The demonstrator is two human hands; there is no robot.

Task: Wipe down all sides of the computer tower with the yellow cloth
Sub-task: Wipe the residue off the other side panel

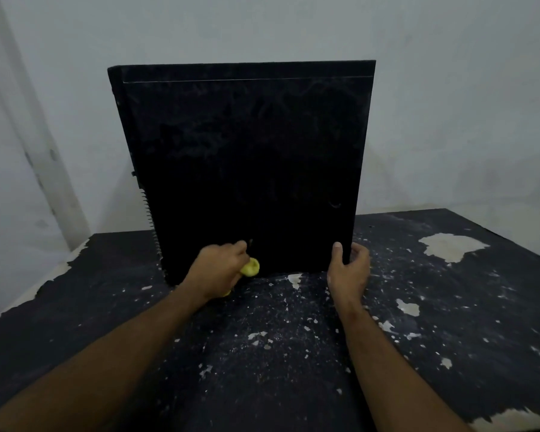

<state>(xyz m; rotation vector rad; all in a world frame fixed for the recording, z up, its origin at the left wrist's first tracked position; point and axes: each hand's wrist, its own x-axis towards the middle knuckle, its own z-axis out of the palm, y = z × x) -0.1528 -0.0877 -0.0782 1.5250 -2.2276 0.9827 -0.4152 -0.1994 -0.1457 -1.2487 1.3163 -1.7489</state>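
Note:
The black computer tower (243, 157) stands upright on the table, its broad dusty side panel facing me. My left hand (219, 269) grips the bunched yellow cloth (250, 267) and holds it against the panel's lower edge, left of centre. Most of the cloth is hidden inside the fist. My right hand (348, 269) grips the tower's lower right corner, thumb on the front panel and fingers curled round the side edge.
The dark table (278, 353) has flaking paint with pale patches and white specks. Its left edge (53, 275) and far right edge are close to the tower. A pale wall (449, 104) rises right behind the tower.

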